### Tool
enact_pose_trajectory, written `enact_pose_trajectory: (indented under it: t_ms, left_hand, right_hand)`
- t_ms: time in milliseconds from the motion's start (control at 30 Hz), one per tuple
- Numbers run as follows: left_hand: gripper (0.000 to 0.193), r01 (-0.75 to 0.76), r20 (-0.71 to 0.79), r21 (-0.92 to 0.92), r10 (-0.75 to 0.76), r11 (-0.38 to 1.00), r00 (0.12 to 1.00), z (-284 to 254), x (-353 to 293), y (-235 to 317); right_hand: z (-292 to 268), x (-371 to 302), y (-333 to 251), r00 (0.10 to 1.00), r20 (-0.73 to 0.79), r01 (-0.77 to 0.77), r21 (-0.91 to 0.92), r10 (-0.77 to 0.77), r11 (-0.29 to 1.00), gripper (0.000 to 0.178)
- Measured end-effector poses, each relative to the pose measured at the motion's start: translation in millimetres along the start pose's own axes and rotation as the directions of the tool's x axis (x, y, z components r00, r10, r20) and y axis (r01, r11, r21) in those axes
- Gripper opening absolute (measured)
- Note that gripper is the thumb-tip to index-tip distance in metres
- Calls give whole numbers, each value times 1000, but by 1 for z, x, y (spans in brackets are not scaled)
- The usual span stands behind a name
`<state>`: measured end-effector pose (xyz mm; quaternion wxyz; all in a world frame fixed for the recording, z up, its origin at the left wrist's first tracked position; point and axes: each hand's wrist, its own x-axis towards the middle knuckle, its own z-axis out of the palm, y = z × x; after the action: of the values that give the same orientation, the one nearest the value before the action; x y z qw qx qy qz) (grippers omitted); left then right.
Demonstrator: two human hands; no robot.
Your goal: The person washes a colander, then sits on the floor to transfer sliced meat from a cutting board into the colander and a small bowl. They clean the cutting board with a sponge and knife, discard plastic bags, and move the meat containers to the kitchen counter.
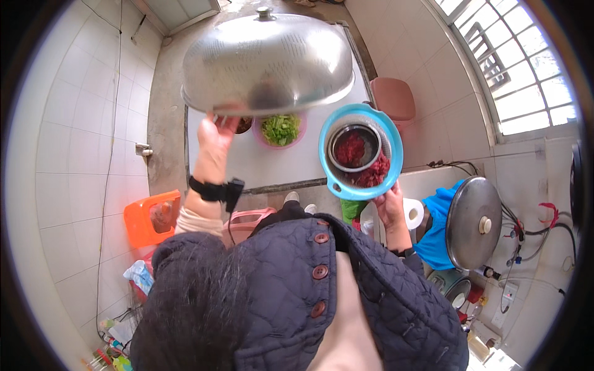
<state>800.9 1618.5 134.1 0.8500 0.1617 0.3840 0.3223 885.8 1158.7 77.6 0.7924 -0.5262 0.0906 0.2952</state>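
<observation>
My left hand (215,137) grips the near rim of a large perforated metal dome cover (266,65), holding it tilted up above a white table (291,164). Under the cover sits a pink bowl (301,137) of chopped green vegetables (280,130); beside it a dark dish (244,124) is partly hidden by my hand and the cover. In my right hand (390,209), closed on its near edge, is a light blue basin (398,145). A round metal strainer (335,154) rests inside it. Red pieces, seemingly raw meat (374,174), lie in both.
A pink stool (394,99) stands right of the table. At my left is an orange plastic stool (137,213). To the right are a paper roll (413,213), a blue cloth (436,238), a big round lid (473,222) and hanging cables (526,232).
</observation>
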Motion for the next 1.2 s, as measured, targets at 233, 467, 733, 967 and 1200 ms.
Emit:
enact_pose_trajectory:
  t_ms: [233, 467, 733, 967, 1200]
  left_hand:
    - [34, -129, 103, 31, 125, 991, 987, 69, -4, 33]
    - [33, -91, 107, 1, 90, 996, 990, 59, 3, 32]
    - [37, 113, -22, 212, -111, 971, 994, -91, 31, -29]
    - [33, 205, -249, 316, -128, 926, 960, -191, 75, -108]
    - [29, 336, -364, 367, -198, 867, 910, -189, 86, -113]
  right_hand:
    - [4, 2, -1, 998, 25, 45, 138, -49, 989, 39]
    - [3, -9, -1, 999, 41, 6, 185, -14, 983, 38]
    - [-20, -44, -12, 999, -11, 46, 76, -46, 996, 34]
    - [-15, -44, -13, 997, -66, 46, 60, -42, 997, 36]
    - [9, -30, -11, 1000, -18, -2, 83, 4, 997, 39]
